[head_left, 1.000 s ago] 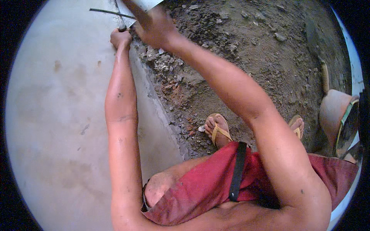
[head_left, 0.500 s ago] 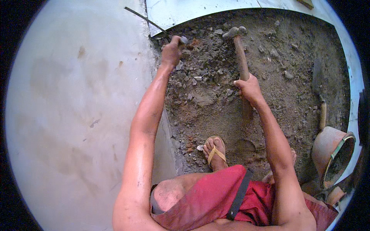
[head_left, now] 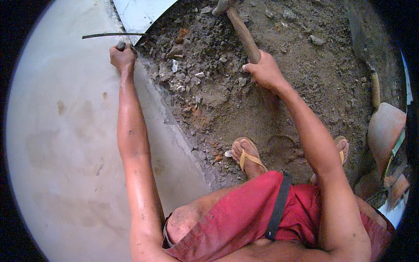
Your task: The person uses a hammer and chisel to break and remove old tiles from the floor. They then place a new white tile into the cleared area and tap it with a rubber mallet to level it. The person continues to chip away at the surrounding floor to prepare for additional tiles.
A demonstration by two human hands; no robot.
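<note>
My left hand (head_left: 123,59) is closed over the smooth grey floor, close to its border with the dirt. It grips what looks like a flat trowel (head_left: 102,36), its thin dark blade seen edge-on beyond the knuckles and a rounded grey handle end beside the thumb. Over the dirt, my right hand (head_left: 267,70) wraps round the wooden handle of a hammer (head_left: 244,37). The hammer points away from me, its head partly cut off by the top of the picture.
Loose rubble (head_left: 187,72) lies on the dirt along the smooth floor's (head_left: 65,144) edge. A pale sheet (head_left: 139,15) ends in a corner near the trowel. A wooden-handled tool (head_left: 375,89) and a reddish-grey bowl (head_left: 386,131) are at the right. My sandalled foot (head_left: 249,157) stands on the dirt.
My left hand has swung left with the trowel, from the rubble to over the smooth floor, and the blade has turned nearly level. The view has shifted; the hammer leans more to the left.
</note>
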